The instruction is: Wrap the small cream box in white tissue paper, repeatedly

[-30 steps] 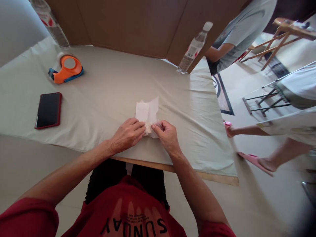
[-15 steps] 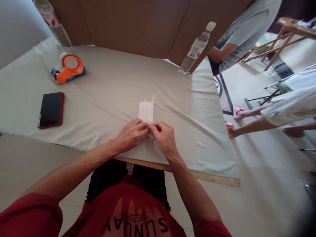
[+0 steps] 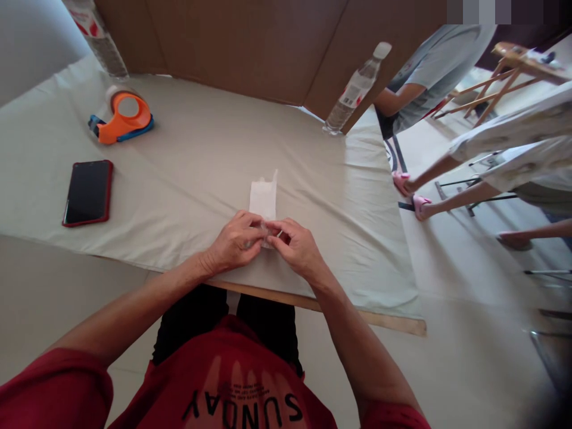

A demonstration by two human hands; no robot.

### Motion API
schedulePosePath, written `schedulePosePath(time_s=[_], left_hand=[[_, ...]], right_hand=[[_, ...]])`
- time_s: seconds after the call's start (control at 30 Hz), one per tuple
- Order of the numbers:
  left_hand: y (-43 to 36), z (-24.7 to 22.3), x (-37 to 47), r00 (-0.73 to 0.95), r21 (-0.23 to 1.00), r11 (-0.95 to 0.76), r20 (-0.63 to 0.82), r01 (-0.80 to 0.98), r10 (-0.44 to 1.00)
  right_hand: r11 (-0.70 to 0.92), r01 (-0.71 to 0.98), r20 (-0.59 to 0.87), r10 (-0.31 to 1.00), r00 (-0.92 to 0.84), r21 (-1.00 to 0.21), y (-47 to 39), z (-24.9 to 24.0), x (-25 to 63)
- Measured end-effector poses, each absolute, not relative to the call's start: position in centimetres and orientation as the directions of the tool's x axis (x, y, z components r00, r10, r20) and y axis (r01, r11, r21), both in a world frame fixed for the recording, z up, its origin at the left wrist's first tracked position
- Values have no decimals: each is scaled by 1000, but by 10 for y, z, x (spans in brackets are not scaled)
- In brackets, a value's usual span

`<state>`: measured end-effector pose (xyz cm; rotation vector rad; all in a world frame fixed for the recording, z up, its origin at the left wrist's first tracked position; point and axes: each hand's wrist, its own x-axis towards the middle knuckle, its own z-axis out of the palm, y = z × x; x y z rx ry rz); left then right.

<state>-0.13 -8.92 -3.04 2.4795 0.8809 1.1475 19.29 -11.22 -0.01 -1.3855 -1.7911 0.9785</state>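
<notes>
The white paper [image 3: 263, 201] lies near the wearer's edge of the cloth-covered table [image 3: 201, 155], apparently for easy reach. The left hand [image 3: 236, 241] and right hand [image 3: 295, 245] pinch its near end, fingers curled nearly closed, seemingly to steady it. Both forearms angle inward, wrists low.

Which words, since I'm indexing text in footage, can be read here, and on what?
"SUNDAY": on the red shirt, upside down in view.
Small print beside it: too small to read.
Left bottle label: too blurred to read.
Right bottle label: too blurred to read.
</notes>
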Motion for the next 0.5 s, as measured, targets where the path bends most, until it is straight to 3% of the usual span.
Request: schedulePosePath(time_s=[0.2,0.33,0.4,0.5], left_hand=[[-95,-20,-7,326,692,-609,516,387,793],[-89,-18,5,258,725,-514,445,457,857],[-86,-20,12,279,719,-503,419,479,864],[-83,-24,15,299,708,-502,404,497,865]], right_hand=[[245,732,67,962,-263,-636,-112,2,187],[275,811,67,957,-281,-517,-113,6,183],[286,774,55,949,-311,-565,-110,8,188],[262,603,31,930,-365,-753,-103,12,204]])
